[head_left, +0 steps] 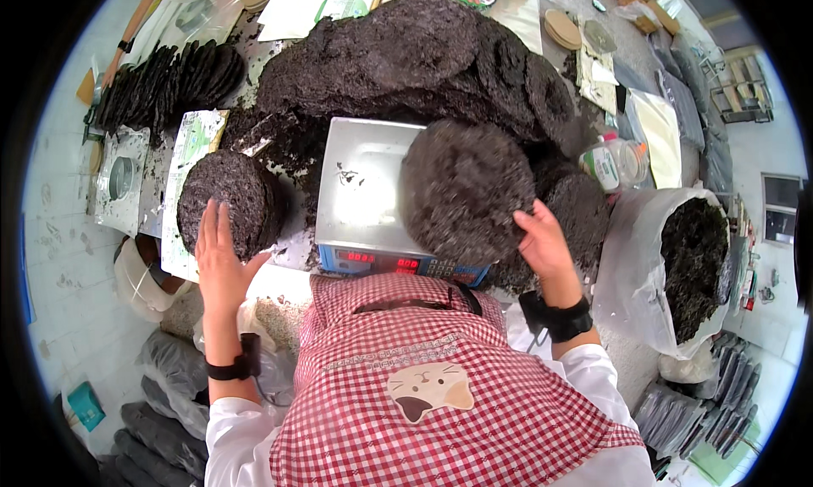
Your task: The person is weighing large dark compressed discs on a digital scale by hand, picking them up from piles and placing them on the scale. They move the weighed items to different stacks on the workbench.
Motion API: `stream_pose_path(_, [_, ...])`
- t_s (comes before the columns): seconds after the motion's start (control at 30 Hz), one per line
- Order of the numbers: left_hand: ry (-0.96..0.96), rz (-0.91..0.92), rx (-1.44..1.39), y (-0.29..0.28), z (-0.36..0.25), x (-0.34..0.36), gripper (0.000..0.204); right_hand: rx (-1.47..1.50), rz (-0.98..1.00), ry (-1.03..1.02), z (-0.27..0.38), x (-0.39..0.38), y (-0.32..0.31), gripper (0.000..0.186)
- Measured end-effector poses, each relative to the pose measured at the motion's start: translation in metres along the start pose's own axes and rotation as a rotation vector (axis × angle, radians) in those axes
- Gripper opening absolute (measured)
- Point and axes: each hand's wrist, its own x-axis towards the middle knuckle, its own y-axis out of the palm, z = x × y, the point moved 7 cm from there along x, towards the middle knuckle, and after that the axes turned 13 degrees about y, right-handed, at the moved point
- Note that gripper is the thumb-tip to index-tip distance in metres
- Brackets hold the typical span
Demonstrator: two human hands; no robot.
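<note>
My right hand [542, 241] grips the near right edge of a dark, round sheet that looks like dried seaweed [466, 182], blurred, held over the right part of a steel-topped digital scale [364, 178]. The bare left of the scale's pan carries a few dark flakes. My left hand [222, 258] has its fingers extended against the front of a round stack of similar sheets [230, 195], left of the scale. Behind the scale rises a large heap of overlapping dark discs [398, 55].
A plastic bag of dark flakes [631, 267] stands right, near a clear jar [618, 165]. At back left, another person's hand [112, 70] is beside a row of discs [169, 85]. A metal ring mould [121, 178] sits left. Grey bundles [161, 419] lie below left.
</note>
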Motion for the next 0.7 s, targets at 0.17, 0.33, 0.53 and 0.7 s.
stream_pose_path(0.17, [-0.049,0.176,0.054,0.045,0.051,-0.019,0.081,-0.021,0.032,-0.207,0.102,0.052,0.026,0.036])
stream_pose_path(0.33, [0.053,0.150,-0.035,0.033,0.058,-0.012,0.074,-0.019,0.001,-0.283,0.160,0.137,0.026,0.029])
stream_pose_path(0.53, [0.100,0.154,-0.073,0.023,0.059,-0.009,0.066,-0.214,-0.231,-0.239,0.146,0.140,-0.020,0.049])
stream_pose_path(0.7, [0.093,0.180,0.021,0.035,0.056,-0.017,0.065,-0.329,-0.297,-0.270,0.105,0.071,-0.014,0.049])
